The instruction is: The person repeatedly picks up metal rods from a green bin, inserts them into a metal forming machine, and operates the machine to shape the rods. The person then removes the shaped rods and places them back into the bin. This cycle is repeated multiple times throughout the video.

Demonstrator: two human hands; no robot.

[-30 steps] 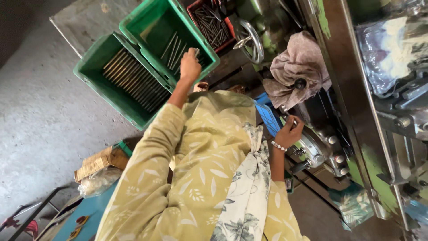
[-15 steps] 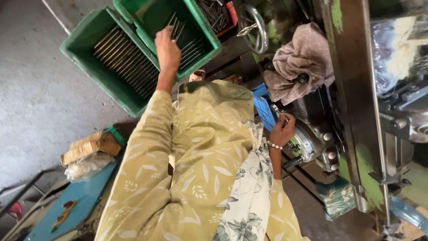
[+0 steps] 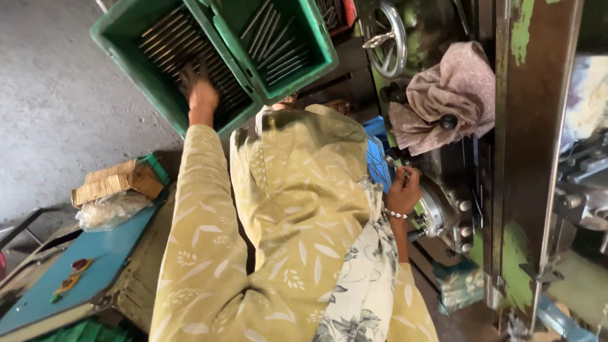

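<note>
With the left hand (image 3: 201, 95) spread among rods (image 3: 190, 50) in the crate (image 3: 120, 44), unwatched, the right hand (image 3: 403, 193), pinching something small at the machine (image 3: 443, 209) right of the crate, could get nipped.

left hand (image 3: 197, 88) blurred over rods; right hand (image 3: 403, 193) grip unclear; green crates (image 3: 158, 95) cut off at top

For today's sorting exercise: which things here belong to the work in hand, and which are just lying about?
In use: left hand, metal rods, green crate, right hand, machine.
Lying about: cloth, second green crate, cardboard box, plastic bag.
</note>
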